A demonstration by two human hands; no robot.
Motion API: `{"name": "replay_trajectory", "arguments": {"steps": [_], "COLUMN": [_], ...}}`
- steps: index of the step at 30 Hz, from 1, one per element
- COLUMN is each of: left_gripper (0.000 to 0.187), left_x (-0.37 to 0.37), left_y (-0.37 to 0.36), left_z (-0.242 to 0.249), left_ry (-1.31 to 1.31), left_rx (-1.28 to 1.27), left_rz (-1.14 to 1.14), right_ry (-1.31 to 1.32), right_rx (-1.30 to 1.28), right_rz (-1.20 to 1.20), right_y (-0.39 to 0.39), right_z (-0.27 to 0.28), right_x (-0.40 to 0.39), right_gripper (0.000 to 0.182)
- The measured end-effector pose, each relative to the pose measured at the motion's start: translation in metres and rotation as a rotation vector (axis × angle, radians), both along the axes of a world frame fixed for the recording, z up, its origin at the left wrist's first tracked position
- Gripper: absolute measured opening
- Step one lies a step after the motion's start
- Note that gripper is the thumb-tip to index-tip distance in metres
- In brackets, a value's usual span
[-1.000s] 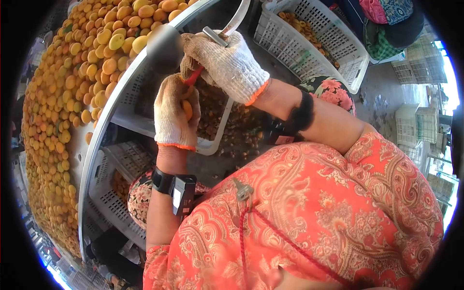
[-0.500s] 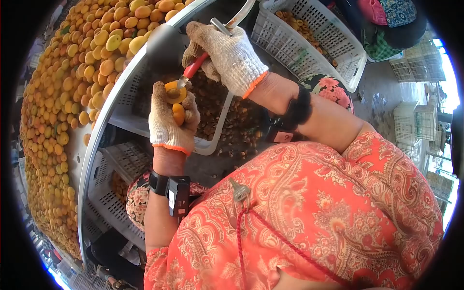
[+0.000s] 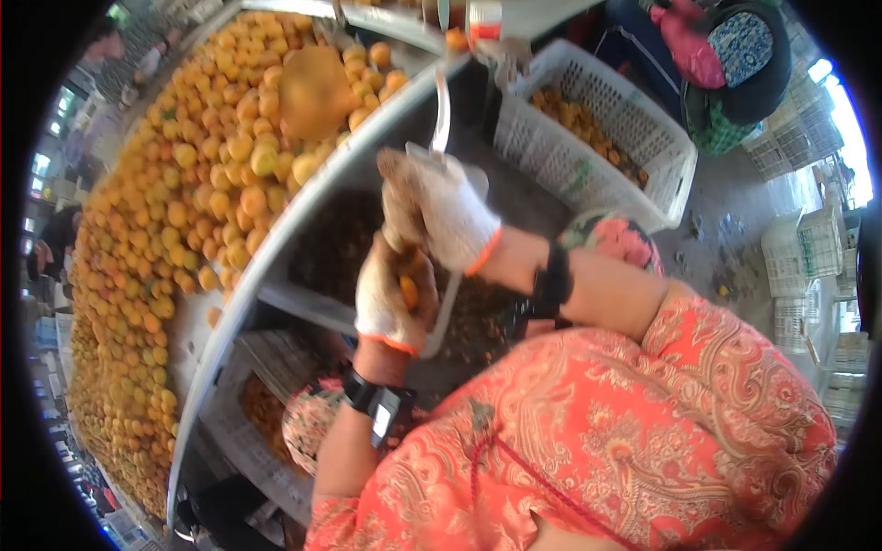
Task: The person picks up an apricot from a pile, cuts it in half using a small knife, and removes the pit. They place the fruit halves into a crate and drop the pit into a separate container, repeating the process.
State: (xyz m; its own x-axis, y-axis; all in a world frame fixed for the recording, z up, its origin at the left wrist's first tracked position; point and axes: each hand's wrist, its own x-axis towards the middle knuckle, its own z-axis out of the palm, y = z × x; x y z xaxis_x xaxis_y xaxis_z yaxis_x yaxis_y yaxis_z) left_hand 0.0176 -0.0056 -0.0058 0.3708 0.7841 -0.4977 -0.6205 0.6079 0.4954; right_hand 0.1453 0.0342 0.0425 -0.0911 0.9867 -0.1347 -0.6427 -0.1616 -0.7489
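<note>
My left hand (image 3: 393, 298), in a soiled white knit glove with an orange cuff, is closed around an apricot piece (image 3: 409, 292), whose orange side shows between the fingers. My right hand (image 3: 446, 202), gloved alike, presses against the left fingertips with its own fingers curled. The red-handled knife it gripped a moment ago is hidden inside the fist. A curved metal strip (image 3: 443, 115) rises from behind the right hand towards the table rim. Below both hands is a white crate (image 3: 317, 312) with dark pieces in it.
Heaped whole apricots (image 3: 239, 174) cover the table on the left, bounded by a raised metal rim (image 3: 276, 230). A white crate (image 3: 597, 174) with orange pieces stands at upper right; another crate (image 3: 230, 422) sits lower left. Another person (image 3: 735, 55) is at upper right. Stacked crates (image 3: 799, 257) stand far right.
My hands have come together, the left moving right and the right moving down in view. The knife and the opened apricot have gone out of sight between them. The whole view has shifted.
</note>
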Motion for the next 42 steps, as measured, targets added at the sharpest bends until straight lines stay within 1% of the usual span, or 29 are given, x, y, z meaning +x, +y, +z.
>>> {"name": "replay_trajectory", "arguments": {"steps": [1,2,3,4,5,6,8,9,10,13,15,18,20,21,22,23,24,25,27,28,30,34,36,37,39,42], "left_gripper": [0.027,0.027,0.027,0.028,0.029,0.03,0.032,0.034,0.036,0.04,0.034,0.033,0.04,0.036,0.032,0.03,0.029,0.029,0.031,0.033,0.032,0.032,0.036,0.036,0.041,0.044], "left_x": [0.005,0.011,0.014,0.013,0.009,0.007,0.01,0.009,0.008,0.009,0.007,0.005,0.007,0.008,0.008,0.007,0.003,0.002,0.0,0.0,-0.006,-0.005,-0.005,-0.005,-0.004,-0.004], "left_y": [0.002,0.003,-0.001,-0.003,-0.001,0.001,-0.001,-0.002,-0.006,-0.01,-0.011,-0.009,-0.009,-0.007,-0.004,-0.005,-0.005,-0.006,-0.006,-0.008,-0.008,-0.008,-0.009,-0.009,-0.01,-0.011], "left_z": [0.004,0.007,0.007,0.005,-0.001,-0.004,0.002,0.002,0.007,0.008,0.009,0.005,0.008,0.01,0.013,0.017,0.027,0.031,0.031,0.033,0.029,0.033,0.033,0.033,0.033,0.034], "left_ry": [0.051,0.099,0.077,0.057,0.0,-0.057,-0.01,-0.01,-0.053,-0.053,-0.268,-0.337,-0.043,0.153,0.19,0.142,0.081,0.108,0.058,0.026,-0.056,-0.008,-0.021,-0.022,0.023,0.046], "left_rx": [-0.04,-0.082,-0.051,-0.032,-0.039,-0.051,-0.125,-0.115,-0.051,0.003,0.091,0.118,0.176,0.383,0.37,0.337,0.324,0.303,0.32,0.283,0.273,0.283,0.302,0.3,0.31,0.298], "left_rz": [0.013,0.03,0.023,0.017,-0.008,-0.036,-0.036,-0.042,-0.064,-0.063,-0.146,-0.175,-0.121,-0.12,-0.162,-0.192,-0.266,-0.27,-0.298,-0.286,-0.321,-0.295,-0.308,-0.309,-0.315,-0.314], "right_ry": [0.093,0.136,0.207,0.212,0.221,0.242,0.313,0.352,0.392,0.411,0.427,0.44,0.428,0.443,0.366,0.387,0.367,0.364,0.366,0.383,0.402,0.44,0.412,0.445,0.435,0.428], "right_rx": [-0.091,-0.121,-0.148,-0.165,-0.183,-0.204,-0.259,-0.296,-0.34,-0.367,-0.394,-0.42,-0.399,-0.371,-0.338,-0.294,-0.288,-0.258,-0.278,-0.297,-0.355,-0.344,-0.364,-0.38,-0.381,-0.378], "right_rz": [0.004,-0.002,-0.056,-0.076,-0.064,-0.062,-0.03,-0.014,0.001,0.006,-0.002,-0.006,-0.024,-0.016,-0.078,-0.055,-0.059,-0.046,-0.005,0.054,0.064,0.094,0.057,0.075,0.075,0.087], "right_y": [0.002,0.003,0.001,-0.001,0.0,0.0,0.002,0.003,0.004,0.005,0.006,0.007,0.006,0.008,0.006,0.008,0.007,0.006,0.005,0.006,0.006,0.009,0.007,0.009,0.008,0.006], "right_z": [-0.004,-0.008,-0.004,0.005,0.004,0.007,0.006,0.006,0.005,0.005,0.007,0.007,0.008,0.001,0.008,-0.001,0.003,-0.002,-0.003,-0.004,0.0,-0.005,-0.003,-0.006,-0.005,-0.008], "right_x": [-0.001,-0.001,-0.001,0.0,0.003,0.005,0.009,0.01,0.012,0.016,0.018,0.021,0.022,0.023,0.021,0.021,0.02,0.02,0.019,0.021,0.023,0.023,0.023,0.025,0.025,0.027], "right_gripper": [0.029,0.029,0.033,0.031,0.03,0.034,0.037,0.038,0.039,0.04,0.041,0.041,0.042,0.043,0.04,0.035,0.034,0.036,0.043,0.045,0.042,0.04,0.036,0.033,0.033,0.033]}}
